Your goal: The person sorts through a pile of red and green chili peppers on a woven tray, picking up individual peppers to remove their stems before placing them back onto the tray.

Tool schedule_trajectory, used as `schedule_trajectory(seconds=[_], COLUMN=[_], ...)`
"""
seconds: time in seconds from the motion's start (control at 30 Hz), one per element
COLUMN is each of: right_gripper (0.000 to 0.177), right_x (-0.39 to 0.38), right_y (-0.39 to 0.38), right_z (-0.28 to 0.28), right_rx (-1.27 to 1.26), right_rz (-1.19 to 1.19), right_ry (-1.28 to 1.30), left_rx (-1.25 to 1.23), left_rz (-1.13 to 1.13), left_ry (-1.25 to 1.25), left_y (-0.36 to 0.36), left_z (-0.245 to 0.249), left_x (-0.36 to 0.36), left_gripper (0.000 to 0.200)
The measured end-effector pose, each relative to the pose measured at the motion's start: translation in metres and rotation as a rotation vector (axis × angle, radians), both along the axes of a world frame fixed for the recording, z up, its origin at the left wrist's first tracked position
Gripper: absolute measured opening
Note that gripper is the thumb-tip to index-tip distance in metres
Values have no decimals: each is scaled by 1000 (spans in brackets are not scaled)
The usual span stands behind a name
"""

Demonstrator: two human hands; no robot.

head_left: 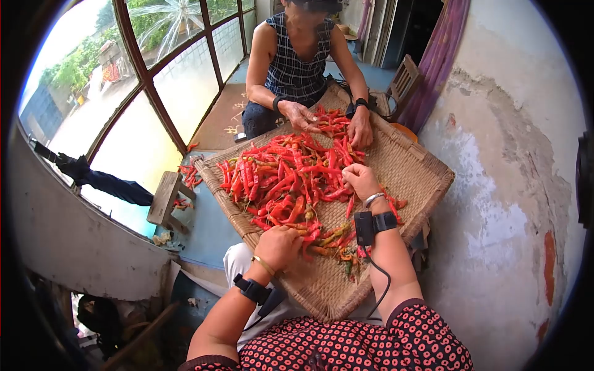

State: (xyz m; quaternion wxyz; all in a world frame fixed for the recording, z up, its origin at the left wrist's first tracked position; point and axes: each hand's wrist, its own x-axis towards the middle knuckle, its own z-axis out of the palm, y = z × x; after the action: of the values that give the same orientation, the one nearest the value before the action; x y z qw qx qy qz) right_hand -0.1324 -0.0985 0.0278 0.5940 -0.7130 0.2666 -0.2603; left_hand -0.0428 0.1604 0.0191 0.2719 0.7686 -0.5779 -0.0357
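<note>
A heap of red chili peppers (278,176) lies on a square woven tray (414,170) across my lap. At the tray's near left side, my left hand (278,247) has its fingers curled together at the lower edge of the heap; its grip is hidden. My right hand (362,180) is closed in a pinch over the right side of the heap, and whatever is between its fingertips cannot be made out. Between my hands lie some yellowish and greenish chili peppers (336,235), apart from the main heap.
Opposite me sits a person (297,55), both hands on the peppers at the tray's far end. A wooden stool (166,199) stands at left, with more chili peppers (190,176) on the floor. A folded umbrella (117,187) hangs by the window; a wall (495,185) rises at right.
</note>
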Motion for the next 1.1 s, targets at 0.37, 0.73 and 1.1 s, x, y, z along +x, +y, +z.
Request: schedule_trajectory(seconds=[0.37, 0.73, 1.1], right_gripper=[35, 27, 29], right_x=[30, 25, 4], right_y=[73, 114, 74], right_z=[-6, 2, 1], right_rx=[-685, -1042, -668], right_rz=[818, 886, 770], right_ry=[908, 1078, 758], left_rx=[-2, 42, -226], left_rz=[5, 18, 167], left_ry=[21, -13, 96], left_y=[-2, -2, 2], left_z=[-2, 1, 14], left_x=[3, 1, -6], left_gripper=[18, 15, 38])
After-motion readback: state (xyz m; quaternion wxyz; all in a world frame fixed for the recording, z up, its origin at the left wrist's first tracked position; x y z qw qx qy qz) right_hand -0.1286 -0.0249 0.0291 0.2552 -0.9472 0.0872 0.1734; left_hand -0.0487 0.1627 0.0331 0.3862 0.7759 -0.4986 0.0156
